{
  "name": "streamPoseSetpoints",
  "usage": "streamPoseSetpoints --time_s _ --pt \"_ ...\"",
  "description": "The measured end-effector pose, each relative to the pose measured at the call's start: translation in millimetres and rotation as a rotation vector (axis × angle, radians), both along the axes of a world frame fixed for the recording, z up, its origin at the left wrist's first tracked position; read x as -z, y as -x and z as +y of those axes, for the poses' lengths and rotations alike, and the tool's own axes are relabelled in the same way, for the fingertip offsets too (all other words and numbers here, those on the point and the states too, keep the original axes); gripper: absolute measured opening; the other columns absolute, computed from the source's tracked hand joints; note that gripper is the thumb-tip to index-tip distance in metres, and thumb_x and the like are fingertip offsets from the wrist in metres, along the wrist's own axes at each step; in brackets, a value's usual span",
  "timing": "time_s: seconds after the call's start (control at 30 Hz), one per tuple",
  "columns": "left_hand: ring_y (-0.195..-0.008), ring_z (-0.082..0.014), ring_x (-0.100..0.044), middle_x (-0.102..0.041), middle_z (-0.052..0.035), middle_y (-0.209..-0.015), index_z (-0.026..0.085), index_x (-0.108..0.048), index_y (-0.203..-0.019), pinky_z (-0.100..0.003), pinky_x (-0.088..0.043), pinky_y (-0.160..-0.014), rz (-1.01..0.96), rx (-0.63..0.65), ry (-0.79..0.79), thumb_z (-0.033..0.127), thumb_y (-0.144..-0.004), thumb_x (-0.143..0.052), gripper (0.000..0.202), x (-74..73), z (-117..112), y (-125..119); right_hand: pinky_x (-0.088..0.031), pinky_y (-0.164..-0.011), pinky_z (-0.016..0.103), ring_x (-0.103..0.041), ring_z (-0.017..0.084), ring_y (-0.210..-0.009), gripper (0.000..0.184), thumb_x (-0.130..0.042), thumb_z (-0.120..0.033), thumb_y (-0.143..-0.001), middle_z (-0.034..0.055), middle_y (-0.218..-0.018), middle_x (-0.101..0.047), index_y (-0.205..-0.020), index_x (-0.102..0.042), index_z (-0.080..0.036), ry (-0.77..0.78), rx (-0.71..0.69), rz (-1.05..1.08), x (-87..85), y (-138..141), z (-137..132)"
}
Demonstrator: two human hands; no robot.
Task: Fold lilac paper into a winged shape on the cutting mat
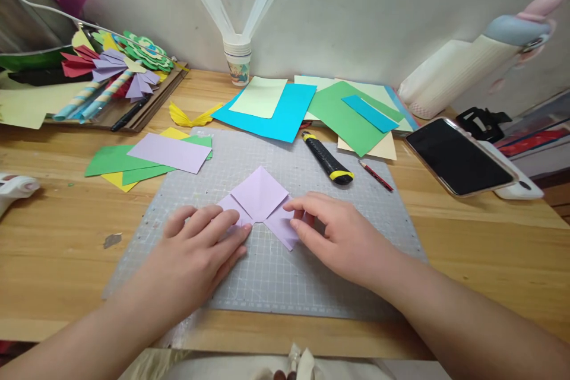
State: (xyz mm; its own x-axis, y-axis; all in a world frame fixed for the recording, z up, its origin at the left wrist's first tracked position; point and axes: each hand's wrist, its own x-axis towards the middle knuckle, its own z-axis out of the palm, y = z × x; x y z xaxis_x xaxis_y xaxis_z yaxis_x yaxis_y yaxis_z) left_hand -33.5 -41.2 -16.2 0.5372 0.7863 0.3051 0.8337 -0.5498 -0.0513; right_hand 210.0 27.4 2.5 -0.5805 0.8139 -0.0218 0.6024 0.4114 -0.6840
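A folded lilac paper [259, 195] lies on the grey cutting mat [267, 273] in front of me. My left hand [200, 246] lies flat on the paper's left flap, fingers stretched out and pressing it down. My right hand [332, 234] pinches the paper's right flap between thumb and fingers. The paper's upper part forms a square diamond pointing away from me, and both lower flaps are partly hidden under my fingers.
A black and yellow utility knife [327, 159] and a red pencil [376, 176] lie on the mat's far right. Coloured sheets [271, 116] lie behind and to the left [146, 160]. A phone [458, 157] leans at the right. A cup of sticks [237, 59] stands at the wall.
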Motion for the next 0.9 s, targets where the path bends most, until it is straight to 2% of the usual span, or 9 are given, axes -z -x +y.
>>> streamPoseSetpoints --time_s 0.13,0.23,0.33,0.43,0.53,0.63,0.7,0.8,0.9 --pt "-0.102 -0.028 -0.055 -0.062 -0.0086 -0.109 0.022 -0.066 -0.113 -0.044 -0.031 -0.09 0.023 0.004 0.069 0.032 -0.094 -0.052 0.026 -7.5 -1.0 -1.6 -0.044 -0.07 0.033 -0.059 0.016 -0.079 0.02 -0.052 -0.019 -0.09 0.0028 -0.096 -0.067 -0.105 -0.065 -0.02 0.059 -0.049 -0.067 -9.2 -5.0 2.8" --pt "-0.103 -0.0295 -0.053 -0.061 -0.0082 -0.11 0.022 -0.066 -0.102 -0.046 -0.032 -0.089 -0.006 0.011 0.142 0.033 -0.092 -0.054 0.019 -16.0 8.0 -11.3 -0.044 -0.067 0.032 -0.059 0.016 -0.077 0.019 -0.052 -0.02 -0.091 0.0028 -0.093 -0.066 -0.104 -0.065 -0.02 0.072 -0.008 -0.058 -6.4 -11.3 4.6" --pt "-0.095 -0.0263 -0.052 -0.06 -0.0057 -0.104 0.021 -0.062 -0.087 -0.043 -0.036 -0.081 -0.099 0.012 0.254 0.024 -0.091 -0.054 0.009 -20.9 24.4 -29.6 -0.044 -0.066 0.031 -0.059 0.016 -0.077 0.015 -0.051 -0.019 -0.091 0.0022 -0.09 -0.064 -0.098 -0.065 -0.02 0.113 0.033 0.003 1.4 -15.8 6.1" --pt "-0.098 -0.0285 -0.05 -0.057 -0.0059 -0.106 0.022 -0.062 -0.092 -0.045 -0.038 -0.082 -0.095 0.019 0.397 0.03 -0.087 -0.062 0.009 -20.3 41.6 -47.9 -0.044 -0.069 0.03 -0.057 0.015 -0.079 0.013 -0.052 -0.016 -0.091 0.001 -0.088 -0.062 -0.091 -0.064 -0.021 0.134 -0.027 0.03 7.0 -17.7 8.3" --pt "-0.104 -0.0289 -0.048 -0.057 -0.0067 -0.108 0.02 -0.063 -0.09 -0.047 -0.037 -0.088 -0.063 0.105 0.505 0.024 -0.089 -0.06 0.006 -17.2 52.6 -57.6 -0.043 -0.068 0.029 -0.055 0.014 -0.077 0.012 -0.053 -0.013 -0.089 -0.0001 -0.086 -0.06 -0.089 -0.062 -0.021 0.138 -0.065 0.04 8.4 -19.4 10.5" --pt "-0.103 -0.0275 -0.048 -0.057 -0.0053 -0.102 0.02 -0.063 -0.087 -0.047 -0.036 -0.087 -0.103 0.128 0.586 0.02 -0.09 -0.057 0.007 -14.7 56.7 -58.2 -0.044 -0.069 0.028 -0.055 0.013 -0.078 0.012 -0.054 -0.012 -0.088 0.0004 -0.089 -0.059 -0.09 -0.061 -0.02 0.138 -0.094 0.061 7.9 -21.7 10.8" --pt "-0.1 -0.0267 -0.048 -0.056 -0.0047 -0.099 0.021 -0.063 -0.086 -0.047 -0.035 -0.086 -0.165 0.12 0.632 0.021 -0.09 -0.057 0.007 -14.1 57.9 -56.1 -0.045 -0.074 0.029 -0.056 0.014 -0.085 0.011 -0.055 -0.012 -0.088 0.0023 -0.095 -0.059 -0.092 -0.061 -0.019 0.092 -0.143 0.077 8.2 -22.9 9.7" --pt "-0.097 -0.025 -0.048 -0.055 -0.004 -0.096 0.021 -0.062 -0.085 -0.045 -0.035 -0.084 -0.264 0.091 0.691 0.022 -0.09 -0.057 0.008 -15.0 59.6 -53.0 -0.044 -0.082 0.035 -0.054 0.02 -0.095 0.01 -0.061 -0.019 -0.087 0.0066 -0.103 -0.06 -0.097 -0.063 -0.017 -0.073 -0.259 0.029 11.1 -22.8 8.2" --pt "-0.094 -0.0224 -0.048 -0.054 -0.0026 -0.094 0.021 -0.059 -0.083 -0.041 -0.034 -0.083 -0.343 0.098 0.722 0.022 -0.092 -0.054 0.011 -17.8 59.8 -50.8 -0.042 -0.077 0.037 -0.052 0.022 -0.09 0.012 -0.057 -0.025 -0.092 0.008 -0.098 -0.062 -0.094 -0.065 -0.016 -0.275 -0.332 -0.044 15.6 -20.7 7.9"
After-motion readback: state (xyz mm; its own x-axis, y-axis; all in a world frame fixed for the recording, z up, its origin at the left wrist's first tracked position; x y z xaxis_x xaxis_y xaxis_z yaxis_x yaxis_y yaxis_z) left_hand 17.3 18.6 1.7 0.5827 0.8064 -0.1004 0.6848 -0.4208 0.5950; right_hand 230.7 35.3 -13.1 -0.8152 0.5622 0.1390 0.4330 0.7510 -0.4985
